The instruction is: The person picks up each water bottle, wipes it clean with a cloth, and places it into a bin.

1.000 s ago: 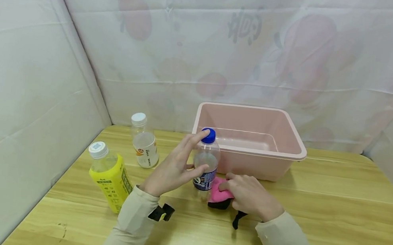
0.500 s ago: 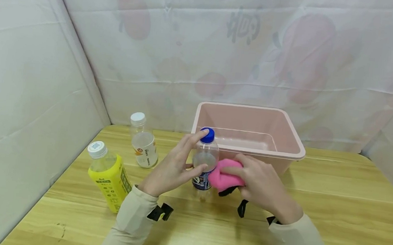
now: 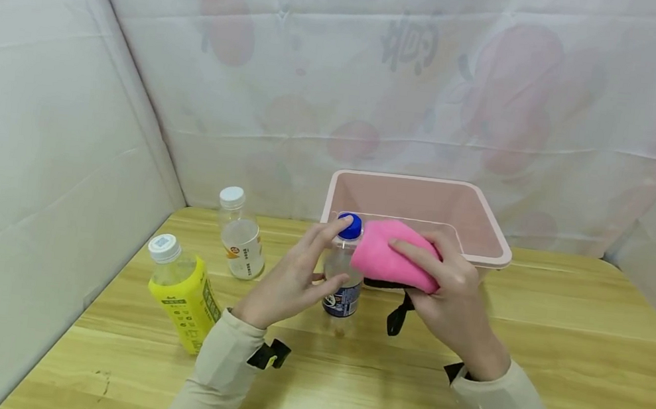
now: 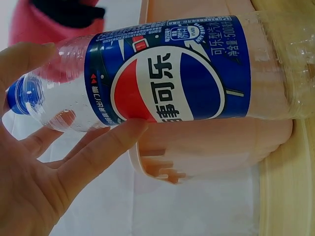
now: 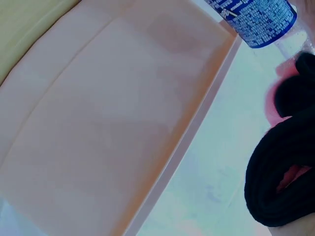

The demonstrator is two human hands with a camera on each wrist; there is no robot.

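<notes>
A clear cola bottle (image 3: 341, 298) with a blue cap and blue label stands upright on the table. My left hand (image 3: 295, 278) holds it, index finger on the cap and thumb along its side. In the left wrist view, the label of the bottle (image 4: 167, 73) faces the camera, with a finger at its edge. My right hand (image 3: 452, 291) grips a soft pink fabric piece (image 3: 385, 254) with a black edge and hanging black strap. This piece is raised beside the bottle's neck, overlapping the tub's front rim in the head view. Its black ribbed edge (image 5: 268, 162) fills the right wrist view's corner.
Behind the hands sits a pink plastic tub (image 3: 493, 258). On the left stand a white-capped clear bottle (image 3: 245, 249) and a yellow-sleeved bottle (image 3: 188, 303). The wooden table (image 3: 575, 364) ends at a printed fabric curtain (image 3: 293, 81).
My right hand has lifted the pink fabric piece from low beside the bottle up to the height of its neck. The left hand and the bottle have stayed in place.
</notes>
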